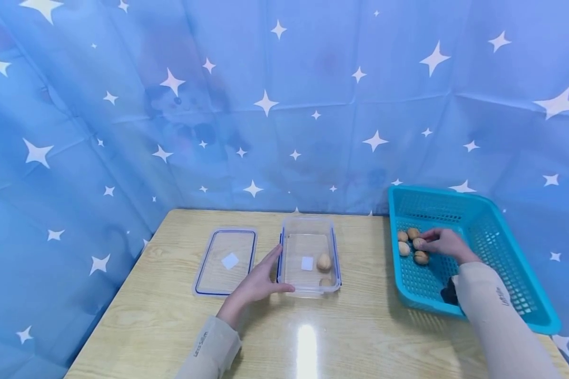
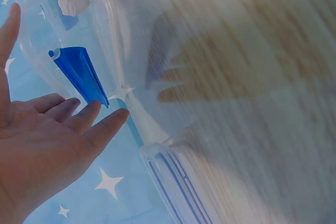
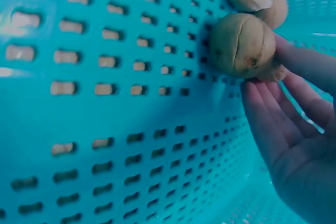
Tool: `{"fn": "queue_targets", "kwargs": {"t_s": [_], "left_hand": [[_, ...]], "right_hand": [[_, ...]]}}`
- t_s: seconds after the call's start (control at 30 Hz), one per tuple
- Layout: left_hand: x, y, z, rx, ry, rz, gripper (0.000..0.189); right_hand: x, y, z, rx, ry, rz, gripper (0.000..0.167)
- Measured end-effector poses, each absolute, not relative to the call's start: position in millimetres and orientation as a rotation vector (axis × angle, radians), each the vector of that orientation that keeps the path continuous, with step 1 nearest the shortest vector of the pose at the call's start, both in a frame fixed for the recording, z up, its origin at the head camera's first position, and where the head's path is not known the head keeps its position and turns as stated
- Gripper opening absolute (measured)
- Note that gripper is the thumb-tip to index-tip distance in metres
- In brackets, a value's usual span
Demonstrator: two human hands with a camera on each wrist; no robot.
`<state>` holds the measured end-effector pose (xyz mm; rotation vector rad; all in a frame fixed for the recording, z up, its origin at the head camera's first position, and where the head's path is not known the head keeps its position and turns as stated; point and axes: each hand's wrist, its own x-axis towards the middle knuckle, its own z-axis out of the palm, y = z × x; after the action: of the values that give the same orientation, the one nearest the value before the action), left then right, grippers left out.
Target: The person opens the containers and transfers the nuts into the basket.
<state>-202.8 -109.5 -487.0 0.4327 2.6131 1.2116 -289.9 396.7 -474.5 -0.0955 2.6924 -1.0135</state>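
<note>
A clear plastic food container (image 1: 305, 239) with blue side clips stands on the table, holding two walnuts; one walnut (image 1: 324, 262) shows plainly at its right side. Along the container's left side, my left hand (image 1: 260, 281) rests with fingers and thumb spread. The left wrist view shows those fingers beside a blue clip (image 2: 81, 74). Inside the turquoise basket (image 1: 512, 247), my right hand (image 1: 448, 245) pinches a walnut (image 1: 419, 243) between thumb and fingers. Several other walnuts lie around it; in the right wrist view a cracked walnut (image 3: 242, 45) partly hides the pinched one.
The container's clear lid (image 1: 225, 260), with a blue seal, lies flat to the left of the container. A black object (image 1: 449, 292) shows near the right cuff in the basket. Behind the wooden table (image 1: 355, 326) hangs a blue star-patterned curtain (image 1: 313, 131).
</note>
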Motion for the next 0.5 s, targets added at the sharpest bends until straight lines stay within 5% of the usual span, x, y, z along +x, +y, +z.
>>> {"fn": "queue_targets", "kwargs": {"t_s": [0.5], "left_hand": [[-200.1,-107.6,-489.5,0.438,2.608,1.201,0.108]], "right_hand": [[-279.6,392.3,-464.3,-0.030,2.631,-1.067,0.056]]}}
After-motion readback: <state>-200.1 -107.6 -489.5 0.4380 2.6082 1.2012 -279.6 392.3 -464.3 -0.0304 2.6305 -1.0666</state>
